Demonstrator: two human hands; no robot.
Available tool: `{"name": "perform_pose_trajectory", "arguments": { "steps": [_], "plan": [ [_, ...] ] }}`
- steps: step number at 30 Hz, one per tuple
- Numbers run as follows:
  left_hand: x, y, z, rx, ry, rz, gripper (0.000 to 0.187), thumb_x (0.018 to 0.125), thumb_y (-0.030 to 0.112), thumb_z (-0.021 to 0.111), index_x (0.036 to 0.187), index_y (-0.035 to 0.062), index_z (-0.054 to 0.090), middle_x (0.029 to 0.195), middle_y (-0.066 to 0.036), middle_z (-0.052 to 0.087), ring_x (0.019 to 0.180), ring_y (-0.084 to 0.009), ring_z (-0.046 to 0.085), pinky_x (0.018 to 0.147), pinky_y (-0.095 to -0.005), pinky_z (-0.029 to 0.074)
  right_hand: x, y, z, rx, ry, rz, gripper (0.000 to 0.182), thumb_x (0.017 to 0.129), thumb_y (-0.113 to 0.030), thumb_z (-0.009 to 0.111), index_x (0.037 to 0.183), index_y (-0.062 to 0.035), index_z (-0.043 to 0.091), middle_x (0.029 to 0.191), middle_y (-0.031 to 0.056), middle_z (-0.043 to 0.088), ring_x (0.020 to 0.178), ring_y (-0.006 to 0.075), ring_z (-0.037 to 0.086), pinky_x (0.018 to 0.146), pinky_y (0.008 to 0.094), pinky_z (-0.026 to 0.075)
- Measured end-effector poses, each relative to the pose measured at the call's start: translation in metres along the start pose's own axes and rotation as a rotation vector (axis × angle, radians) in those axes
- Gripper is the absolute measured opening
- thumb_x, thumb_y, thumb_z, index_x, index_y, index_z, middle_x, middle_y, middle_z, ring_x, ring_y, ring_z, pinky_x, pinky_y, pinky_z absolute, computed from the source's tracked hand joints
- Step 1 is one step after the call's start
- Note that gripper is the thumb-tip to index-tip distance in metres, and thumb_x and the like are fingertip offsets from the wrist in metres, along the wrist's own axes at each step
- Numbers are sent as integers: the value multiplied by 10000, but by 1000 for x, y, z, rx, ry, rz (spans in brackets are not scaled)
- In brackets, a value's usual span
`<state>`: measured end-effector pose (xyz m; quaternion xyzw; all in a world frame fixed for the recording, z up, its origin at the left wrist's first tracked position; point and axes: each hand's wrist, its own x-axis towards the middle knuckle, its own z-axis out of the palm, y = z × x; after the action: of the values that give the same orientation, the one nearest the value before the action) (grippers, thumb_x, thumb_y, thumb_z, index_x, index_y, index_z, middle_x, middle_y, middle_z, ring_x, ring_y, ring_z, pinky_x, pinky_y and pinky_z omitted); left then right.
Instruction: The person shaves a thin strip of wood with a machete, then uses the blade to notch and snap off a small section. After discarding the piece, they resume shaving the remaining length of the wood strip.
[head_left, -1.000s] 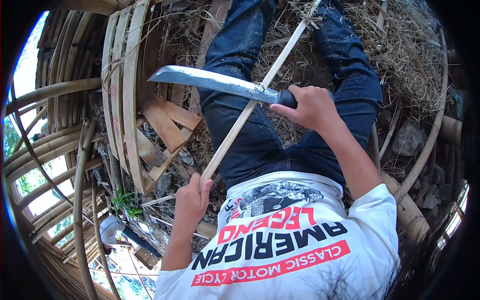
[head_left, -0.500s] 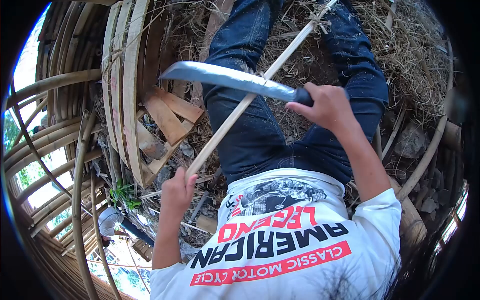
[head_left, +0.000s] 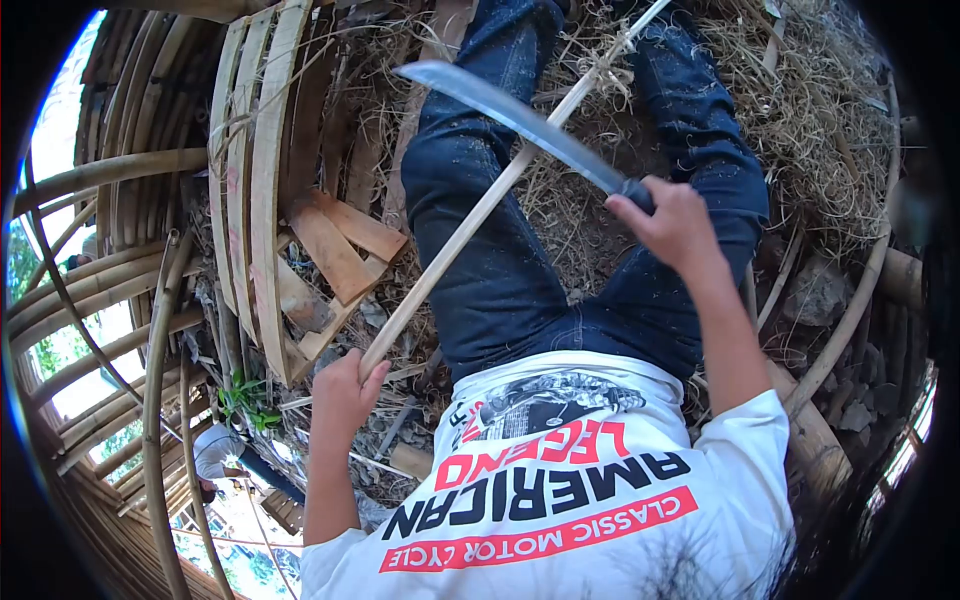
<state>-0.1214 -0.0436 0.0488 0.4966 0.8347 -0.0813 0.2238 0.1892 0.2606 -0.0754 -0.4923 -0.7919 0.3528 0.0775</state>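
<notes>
My left hand is closed around the near end of a long pale bamboo strip. The strip slants up and away across my right-of-center lap, over the jeans, with curled shavings clinging near its far end. My right hand grips the dark handle of a machete. Its broad blade points to the upper left and crosses the strip at about mid-length, seemingly against it. My legs in dark jeans are spread under both, dusted with bits of shaving.
Wood shavings cover the ground at the upper right. Pale planks and short wood offcuts lie left of my legs. A bamboo frame stands at far left, with another person beyond it. Rocks sit at right.
The machete has slid farther up along the strip, away from my body, and its tip has swung upward. My left hand has shifted slightly left and toward me with the strip.
</notes>
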Motion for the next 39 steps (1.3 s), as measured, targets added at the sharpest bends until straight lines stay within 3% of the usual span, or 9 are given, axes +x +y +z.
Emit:
{"name": "perform_pose_trajectory", "arguments": {
  "steps": [9, 11, 12, 15, 19, 28, 32, 34, 39],
  "plan": [
    [6, 27, 4, -170, -7, -74, 413, 848, 329, 733, 951, 39, 457, 636, -195, 576, 614, -399, 607, 566, -449, 466, -55, -55, 61, 471, -159, -29, 490, 787, -478, 745, 786, 4, 655, 680, 234, 651, 682, 409, 674, 632, 440, 529],
    [6, 27, 4, -464, -246, -4, 425, 819, 285, 766, 958, 45, 443, 591, -101, 503, 509, -245, 514, 508, -367, 406, -61, -62, 57, 511, -168, -47, 411, 780, -383, 772, 784, 7, 641, 672, 224, 651, 673, 404, 674, 611, 425, 528],
    [7, 31, 2, -476, -233, -19, 425, 819, 285, 766, 958, 45, 443, 591, -101, 503, 509, -245, 514, 508, -367, 406, -61, -64, 54, 504, -183, -64, 411, 780, -383, 772, 784, 7, 641, 672, 224, 651, 673, 404, 674, 611, 425, 528],
    [11, 50, 13, -964, -619, -30, 430, 811, 176, 787, 999, 68, 416, 646, 69, 307, 577, -46, 286, 492, -257, 272, -62, -69, 46, 469, -169, -85, 364, 771, -322, 777, 771, 6, 620, 663, 219, 649, 652, 399, 670, 589, 422, 528],
    [25, 86, 24, -1274, -775, 8, 407, 825, 72, 768, 1005, 56, 403, 671, 77, 325, 582, -27, 306, 512, -206, 273, -68, -75, 36, 367, -155, -208, 308, 750, -260, 789, 771, -6, 616, 647, 204, 641, 619, 380, 670, 555, 403, 524],
    [24, 122, 65, -1500, -887, 35, 400, 821, 175, 791, 935, 83, 419, 664, 80, 372, 585, -21, 345, 532, -196, 305, -98, -64, 20, 181, -321, -248, 315, 710, -255, 762, 900, -37, 639, 673, 186, 659, 636, 367, 674, 600, 438, 537],
    [25, 141, 56, -1294, -721, 39, 382, 835, 193, 782, 895, 84, 421, 703, 61, 406, 621, -17, 361, 534, -197, 300, -96, -57, 18, 42, -374, -245, 291, 675, -204, 739, 889, -37, 634, 696, 185, 662, 669, 372, 672, 629, 464, 527],
    [26, 144, 58, -1158, -636, 68, 388, 833, 267, 776, 919, 31, 480, 744, 3, 443, 648, -80, 405, 567, -249, 375, -93, -53, 16, -105, -319, -98, 291, 653, -190, 733, 879, -35, 634, 709, 173, 664, 689, 376, 668, 647, 476, 517],
    [23, 155, 52, -1054, -565, 112, 425, 838, 289, 754, 990, -28, 515, 745, -70, 487, 660, -147, 463, 601, -304, 417, -98, -51, 4, -68, -187, -128, 231, 639, -223, 758, 739, -48, 645, 667, 169, 660, 645, 355, 672, 607, 442, 528]
  ]
}}
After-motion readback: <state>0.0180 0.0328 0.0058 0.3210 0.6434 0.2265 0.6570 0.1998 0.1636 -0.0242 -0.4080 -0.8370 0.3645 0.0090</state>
